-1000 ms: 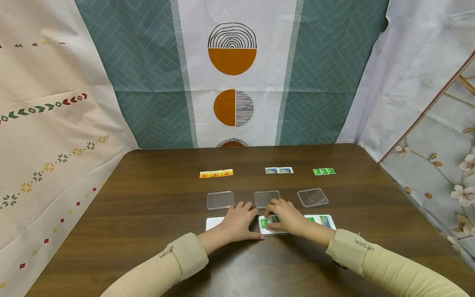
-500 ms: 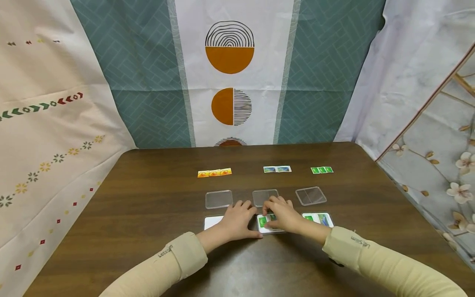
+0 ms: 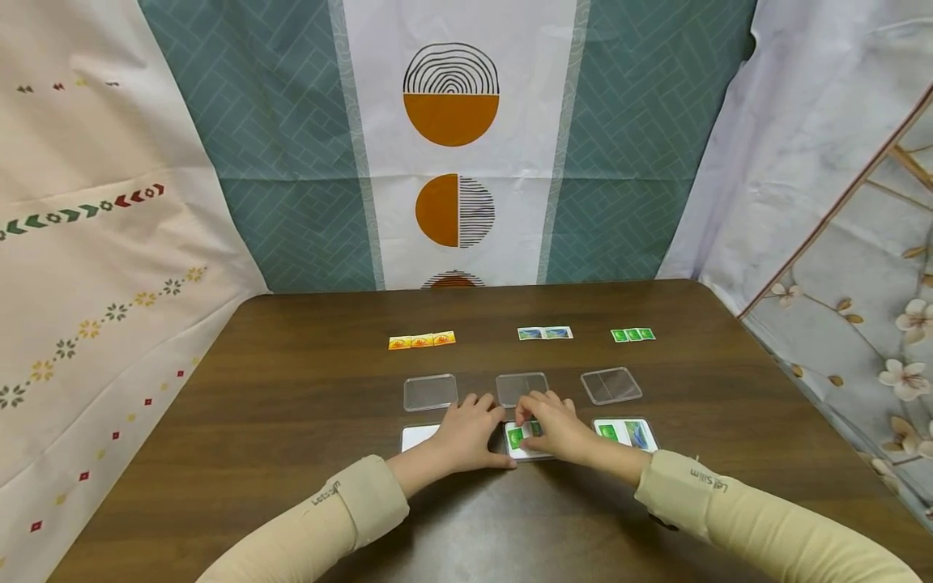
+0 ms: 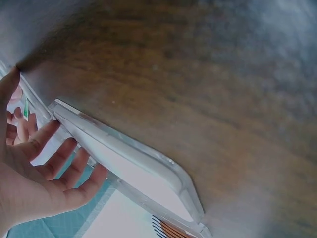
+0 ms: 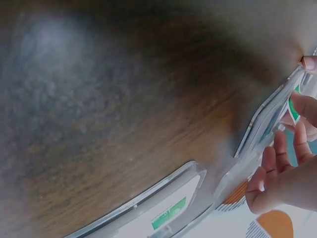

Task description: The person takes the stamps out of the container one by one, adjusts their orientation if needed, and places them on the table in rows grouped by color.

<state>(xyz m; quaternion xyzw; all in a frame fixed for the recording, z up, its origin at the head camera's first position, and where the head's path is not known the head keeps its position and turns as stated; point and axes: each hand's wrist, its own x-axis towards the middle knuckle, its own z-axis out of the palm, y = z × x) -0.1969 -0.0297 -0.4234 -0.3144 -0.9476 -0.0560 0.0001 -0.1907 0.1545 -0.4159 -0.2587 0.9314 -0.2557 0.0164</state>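
Note:
On the tabletop, a clear case with a white card inside (image 3: 534, 456) lies between the hands. Thumb and forefinger of my left hand (image 3: 465, 437) hold its left end, at the near and far corners. My right hand (image 3: 557, 429) is over the same case, pinching a small green stamp (image 5: 293, 108) between thumb and forefinger, tilted in the right wrist view. A blue-green stamp beside it is partly hidden by the fingers. To the right is a case (image 3: 619, 423) with a green and a blue stamp; to the left, a white-card case (image 3: 418, 435), partly covered by my left hand.
Three clear lids (image 3: 430, 392) lie in a row beyond the cases. Farther back are three strips: orange stamps (image 3: 422, 341), blue stamps (image 3: 545, 333) and green stamps (image 3: 632, 334). Patterned cloths (image 3: 291, 146) hang around the wooden table (image 3: 313, 356).
The head view has shifted slightly. Both hands stay at the middle case with almost no movement; the right fingers remain on the green stamp.

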